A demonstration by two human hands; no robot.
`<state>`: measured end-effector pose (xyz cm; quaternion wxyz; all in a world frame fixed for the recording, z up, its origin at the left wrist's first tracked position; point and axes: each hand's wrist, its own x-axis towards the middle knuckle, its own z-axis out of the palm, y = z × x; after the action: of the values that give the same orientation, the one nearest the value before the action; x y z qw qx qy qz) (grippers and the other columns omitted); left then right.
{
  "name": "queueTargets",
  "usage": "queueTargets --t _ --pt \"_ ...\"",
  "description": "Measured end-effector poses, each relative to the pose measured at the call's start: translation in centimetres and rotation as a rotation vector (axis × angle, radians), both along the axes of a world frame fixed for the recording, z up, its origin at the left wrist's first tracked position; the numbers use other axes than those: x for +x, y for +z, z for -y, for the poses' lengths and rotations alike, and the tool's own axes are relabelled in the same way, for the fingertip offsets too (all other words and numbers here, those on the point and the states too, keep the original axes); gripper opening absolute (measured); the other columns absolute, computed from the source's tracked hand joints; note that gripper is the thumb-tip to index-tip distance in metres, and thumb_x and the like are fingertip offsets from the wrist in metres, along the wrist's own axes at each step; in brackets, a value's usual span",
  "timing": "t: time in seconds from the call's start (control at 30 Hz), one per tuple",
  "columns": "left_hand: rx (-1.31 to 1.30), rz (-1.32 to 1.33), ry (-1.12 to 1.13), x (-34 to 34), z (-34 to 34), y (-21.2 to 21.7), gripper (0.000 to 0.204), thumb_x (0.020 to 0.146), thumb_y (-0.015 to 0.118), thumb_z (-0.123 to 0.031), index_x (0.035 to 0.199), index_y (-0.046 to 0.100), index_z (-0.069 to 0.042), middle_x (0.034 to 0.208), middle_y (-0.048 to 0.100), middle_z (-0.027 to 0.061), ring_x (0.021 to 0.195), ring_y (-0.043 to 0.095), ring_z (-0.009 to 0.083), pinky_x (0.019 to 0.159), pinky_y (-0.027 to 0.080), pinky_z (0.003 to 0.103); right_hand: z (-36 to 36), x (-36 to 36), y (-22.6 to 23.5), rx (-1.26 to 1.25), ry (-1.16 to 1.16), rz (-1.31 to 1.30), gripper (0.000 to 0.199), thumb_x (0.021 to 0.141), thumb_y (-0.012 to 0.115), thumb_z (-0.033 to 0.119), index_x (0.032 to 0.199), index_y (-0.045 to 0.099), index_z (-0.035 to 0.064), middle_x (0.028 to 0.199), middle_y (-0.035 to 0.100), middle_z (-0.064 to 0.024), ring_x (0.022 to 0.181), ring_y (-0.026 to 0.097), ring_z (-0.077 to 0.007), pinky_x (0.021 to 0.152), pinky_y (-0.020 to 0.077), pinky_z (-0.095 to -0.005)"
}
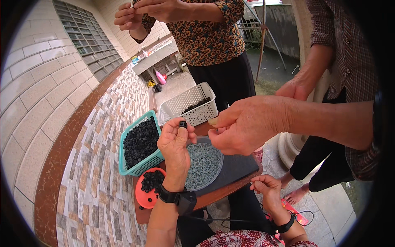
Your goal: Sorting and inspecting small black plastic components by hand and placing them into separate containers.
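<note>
My left hand [175, 142] is raised over the table, its thumb and fingers closed on a small black ring-shaped part [182, 124]. Lower right, above my lap, my right hand [266, 188] is pinched shut; a tiny pale bit shows at its fingertips, too small to name. Behind my left hand stands a round bowl [222, 164] filled with many thin silvery pieces. A turquoise basket [123, 158] of black parts sits to the left. Nearer me, an orange-red plate [141, 193] bears more small black pieces.
From the right, a co-worker's hand [247, 123] reaches over the table, close to my left hand. Another person [205, 33] stands opposite, hands raised. A white basket [210, 111] with black parts is at the table's far end. A tiled wall [94, 164] borders the left.
</note>
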<state>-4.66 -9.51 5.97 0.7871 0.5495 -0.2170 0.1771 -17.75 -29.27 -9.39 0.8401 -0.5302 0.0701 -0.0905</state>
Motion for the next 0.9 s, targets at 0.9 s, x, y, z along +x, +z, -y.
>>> queueTargets --t 0.9 --pt "0.007 0.369 1.204 -32.4 -9.9 4.0 0.027 0.089 0.059 -0.011 0.109 0.048 0.002 0.086 0.061 0.0144 0.067 0.056 0.0153 0.058 0.046 0.026 -6.7 2.0 2.4 -0.053 0.557 0.282 0.014 0.085 0.061 0.002 0.098 0.063 -0.0032 0.08 0.065 -0.0078 0.069 0.06 -0.012 0.06 0.0479 -0.0185"
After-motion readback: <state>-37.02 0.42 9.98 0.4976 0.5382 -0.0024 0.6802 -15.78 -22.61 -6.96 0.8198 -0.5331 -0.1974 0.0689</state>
